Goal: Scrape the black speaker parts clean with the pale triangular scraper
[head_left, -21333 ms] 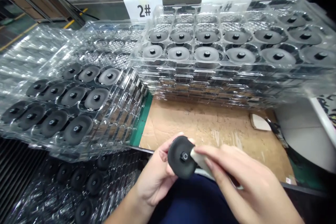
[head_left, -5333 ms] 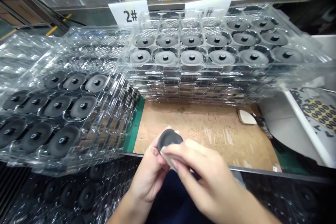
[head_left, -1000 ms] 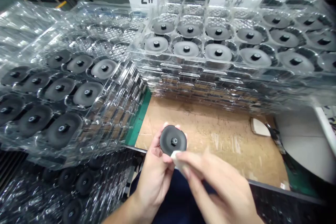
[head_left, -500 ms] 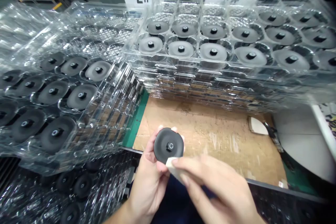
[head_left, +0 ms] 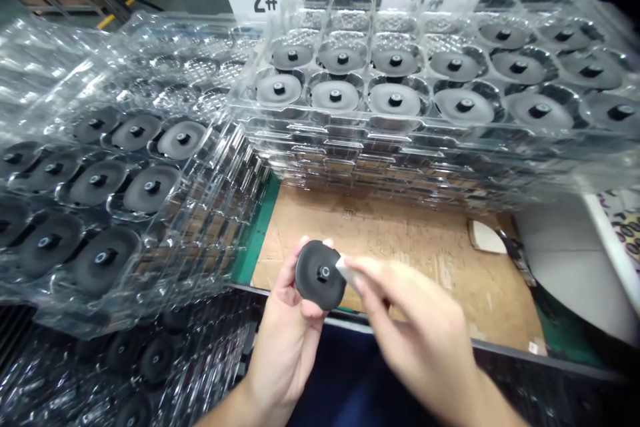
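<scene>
Since half a second ago your right hand [head_left: 415, 340] slid its white pad [head_left: 346, 268] from the black disc [head_left: 320, 275]'s lower edge to its right side. Left hand [head_left: 287, 327] grip clamped on disc above cardboard surface [head_left: 410, 260]. Loose pinch could drop it.

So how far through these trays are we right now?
Looks done: the top tray of the middle stack holds two near rows of black discs; its far pockets look empty. In hand: the left hand holds one black disc while the right hand presses a small white piece against its edge. Left: I can't tell whether the discs in the left tray are done.
</scene>
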Action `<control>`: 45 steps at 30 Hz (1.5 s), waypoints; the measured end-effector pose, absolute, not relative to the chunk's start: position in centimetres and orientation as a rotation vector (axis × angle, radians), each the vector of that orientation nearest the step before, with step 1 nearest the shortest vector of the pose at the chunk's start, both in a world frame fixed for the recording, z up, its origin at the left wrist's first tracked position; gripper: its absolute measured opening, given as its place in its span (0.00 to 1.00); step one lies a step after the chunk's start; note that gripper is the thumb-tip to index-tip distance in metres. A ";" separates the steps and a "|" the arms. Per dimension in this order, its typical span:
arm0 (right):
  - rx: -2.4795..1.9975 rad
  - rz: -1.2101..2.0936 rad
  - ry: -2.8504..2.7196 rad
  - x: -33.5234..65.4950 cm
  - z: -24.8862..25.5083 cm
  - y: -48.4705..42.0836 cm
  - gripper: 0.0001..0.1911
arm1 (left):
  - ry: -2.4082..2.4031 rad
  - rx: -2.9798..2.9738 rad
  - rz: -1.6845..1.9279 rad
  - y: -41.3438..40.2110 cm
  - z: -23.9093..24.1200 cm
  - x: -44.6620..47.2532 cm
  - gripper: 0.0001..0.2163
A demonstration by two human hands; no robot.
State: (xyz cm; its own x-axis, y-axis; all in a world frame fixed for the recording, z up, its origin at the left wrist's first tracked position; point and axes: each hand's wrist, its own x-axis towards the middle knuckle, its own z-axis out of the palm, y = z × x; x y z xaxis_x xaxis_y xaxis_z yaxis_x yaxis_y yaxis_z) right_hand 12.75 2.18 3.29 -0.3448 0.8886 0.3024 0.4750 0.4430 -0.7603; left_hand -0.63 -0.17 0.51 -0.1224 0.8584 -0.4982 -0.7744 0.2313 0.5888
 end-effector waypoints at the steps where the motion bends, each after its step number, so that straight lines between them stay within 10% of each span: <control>1: -1.117 0.744 -1.986 12.8 3.2 2.3 0.15 | 0.957 0.106 1.384 -0.2 0.5 -0.6 0.25; 21: -1.578 0.914 -1.780 15.7 -7.2 1.2 0.11 | 0.854 -0.062 1.281 0.5 -0.9 -1.5 0.30; 32: -1.082 0.761 -1.911 12.2 4.4 2.5 0.15 | 0.800 0.115 1.052 0.0 0.4 -0.7 0.18; 45: -1.119 0.872 -2.119 14.3 5.5 1.2 0.12 | 0.723 0.184 1.005 0.1 1.4 -1.5 0.26</control>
State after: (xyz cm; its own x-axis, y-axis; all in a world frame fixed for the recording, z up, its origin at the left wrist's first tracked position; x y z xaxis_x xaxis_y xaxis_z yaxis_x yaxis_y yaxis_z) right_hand 14.31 1.22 5.54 -0.4777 0.8580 0.1888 0.4768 0.4337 -0.7646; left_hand -1.50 0.12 1.37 0.3287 0.8206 -0.4674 -0.7038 0.5429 0.4582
